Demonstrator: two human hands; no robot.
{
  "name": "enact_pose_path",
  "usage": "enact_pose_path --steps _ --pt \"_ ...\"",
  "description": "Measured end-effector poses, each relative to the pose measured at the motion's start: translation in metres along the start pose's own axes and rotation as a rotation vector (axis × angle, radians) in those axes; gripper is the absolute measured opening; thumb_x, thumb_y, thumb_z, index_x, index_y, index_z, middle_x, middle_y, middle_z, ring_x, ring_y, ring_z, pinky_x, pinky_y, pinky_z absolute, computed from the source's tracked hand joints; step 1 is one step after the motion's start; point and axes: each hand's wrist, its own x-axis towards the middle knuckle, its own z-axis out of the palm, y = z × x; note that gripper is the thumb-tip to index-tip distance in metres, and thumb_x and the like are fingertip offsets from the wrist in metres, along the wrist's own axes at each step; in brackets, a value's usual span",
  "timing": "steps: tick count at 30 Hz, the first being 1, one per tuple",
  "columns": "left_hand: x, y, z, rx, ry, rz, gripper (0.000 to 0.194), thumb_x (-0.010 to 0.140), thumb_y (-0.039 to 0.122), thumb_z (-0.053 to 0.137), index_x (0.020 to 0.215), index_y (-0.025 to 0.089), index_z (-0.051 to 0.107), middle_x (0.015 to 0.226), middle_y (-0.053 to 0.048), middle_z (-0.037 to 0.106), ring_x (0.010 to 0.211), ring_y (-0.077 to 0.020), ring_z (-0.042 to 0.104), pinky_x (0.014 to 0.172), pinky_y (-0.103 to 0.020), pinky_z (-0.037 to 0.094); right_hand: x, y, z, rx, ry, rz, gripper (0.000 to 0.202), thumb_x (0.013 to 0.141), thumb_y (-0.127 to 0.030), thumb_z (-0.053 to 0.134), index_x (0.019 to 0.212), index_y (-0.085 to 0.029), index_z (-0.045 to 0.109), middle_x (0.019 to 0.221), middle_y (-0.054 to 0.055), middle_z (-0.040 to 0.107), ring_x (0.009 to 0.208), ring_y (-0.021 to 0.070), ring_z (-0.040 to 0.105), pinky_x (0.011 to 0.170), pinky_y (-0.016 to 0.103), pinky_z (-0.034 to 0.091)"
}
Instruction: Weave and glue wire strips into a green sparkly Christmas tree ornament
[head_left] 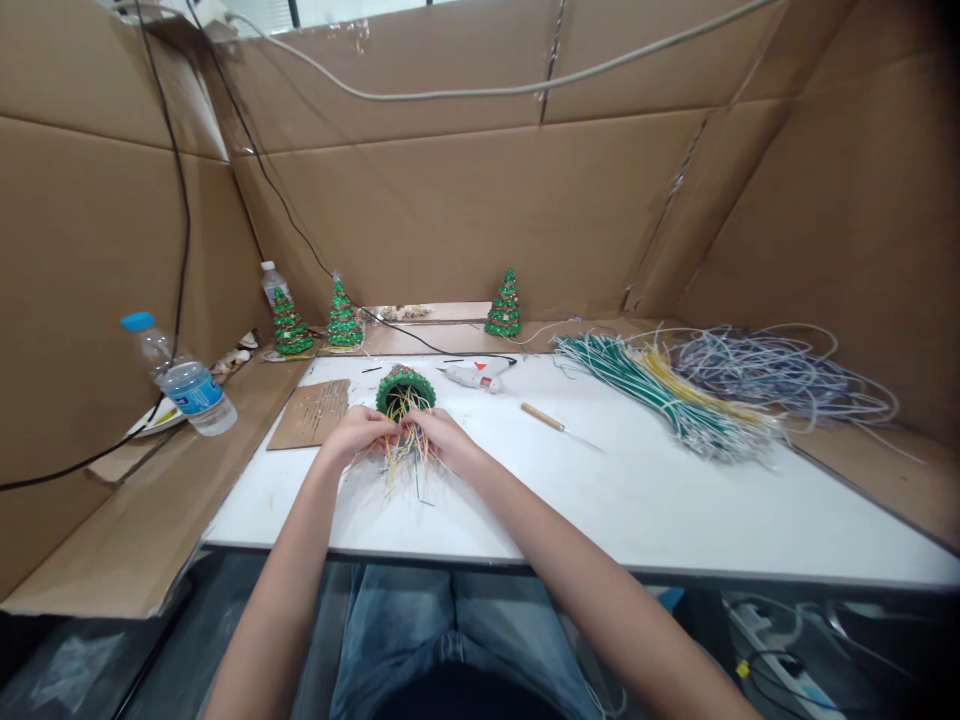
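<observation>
A small green Christmas tree (406, 383) lies on its side on the white table, its hollow base facing me. From that opening a bundle of thin yellow, white and green wires (409, 455) spills toward me. My left hand (367, 430) is at the left of the bundle, fingers pinched on the wires near the base. My right hand (435, 434) pinches wires from the other side, close to the left fingertips. Which single wires each hand grips is too small to make out.
Behind stand three finished-looking trees, one being the right-hand tree (504, 305). A glue gun (476, 376), an awl (551, 420) and a cardboard piece (309, 414) lie around. Wire bundles (660, 390) are at right, a water bottle (191, 385) at left. Cardboard walls (450, 210) enclose the table.
</observation>
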Motion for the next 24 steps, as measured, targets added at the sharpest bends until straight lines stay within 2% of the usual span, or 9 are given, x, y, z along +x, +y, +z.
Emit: enact_pose_path --steps 7,12,18,24 --pt "-0.0037 0.0046 0.0032 -0.061 -0.001 -0.033 0.014 0.061 0.019 0.065 0.05 0.012 0.059 0.046 0.001 0.057 0.041 -0.0054 0.043 0.042 -0.018 0.031 -0.0015 -0.0024 -0.0008 0.014 0.015 0.012 0.022 0.082 -0.016 0.045 0.064 -0.014 0.058 0.043 -0.002 0.052 0.031 0.0072 0.039 0.032 0.018 0.031" --pt "-0.0017 0.003 0.0018 -0.08 -0.026 -0.03 0.018 0.06 0.027 0.07 0.055 0.012 0.061 0.046 0.002 0.054 0.039 -0.0058 0.042 0.041 -0.019 0.028 -0.0009 -0.0013 -0.0011 0.022 -0.001 0.015 0.019 0.08 -0.013 0.048 0.063 -0.014 0.057 0.042 -0.002 0.052 0.033 0.0078 0.041 0.033 0.018 0.031" --pt "0.0004 0.002 0.0056 -0.056 0.045 -0.003 0.026 0.06 0.034 0.074 0.056 0.012 0.062 0.037 0.005 0.046 0.034 -0.0059 0.037 0.037 -0.02 0.025 0.0031 0.0013 -0.0022 0.009 0.001 0.019 0.02 0.081 -0.017 0.054 0.062 -0.013 0.057 0.043 0.001 0.056 0.037 0.0099 0.048 0.035 0.019 0.035" --pt "0.0031 -0.0036 0.0095 -0.016 0.103 0.05 0.032 0.061 0.039 0.075 0.051 0.014 0.057 0.035 0.006 0.044 0.031 -0.0055 0.036 0.035 -0.02 0.023 0.007 0.0035 -0.0052 -0.018 -0.015 0.01 0.02 0.081 -0.023 0.059 0.063 -0.013 0.058 0.045 0.002 0.058 0.035 0.0093 0.047 0.034 0.019 0.034"
